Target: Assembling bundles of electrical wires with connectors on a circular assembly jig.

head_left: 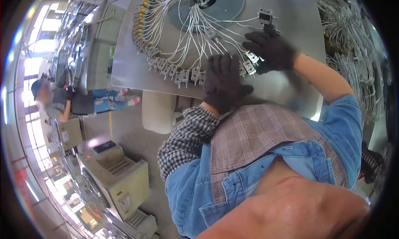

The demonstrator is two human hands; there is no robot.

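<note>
The small metal blocks [194, 74] sit on the bare metal table [295, 14], most of them in a curved row that sweeps down the left side of the tabletop and along its near edge toward the hands. White wires [195, 24] fan out to them from a round blue-grey disc [230, 6] with a dark hole in its middle; along the far left of the curve, yellowish fittings [142, 11] line the wire ends. The left hand [222, 79], in a dark glove, lies palm down over the near end of the row, its fingers extended and slightly apart, its thumb out to the right. Between the two hands stands a bright pair of blocks [249, 67]. The right hand [274, 51], gloved alike, reaches over the wires just beyond that pair, its fingers loosely spread; whether it grips anything underneath, I cannot tell. Just past its fingertips is a separate block [266, 17] with wires running to it. The person wears a plaid apron [257, 131] over a blue denim shirt [343, 114], with a black-and-white checked sleeve [183, 141] on the left arm. Beyond the table's right edge hangs a thick mass of pale wires [345, 39]. On the left, a co-worker [56, 108] in a cap is near other benches, and a beige machine [124, 185] stands on the floor.
</note>
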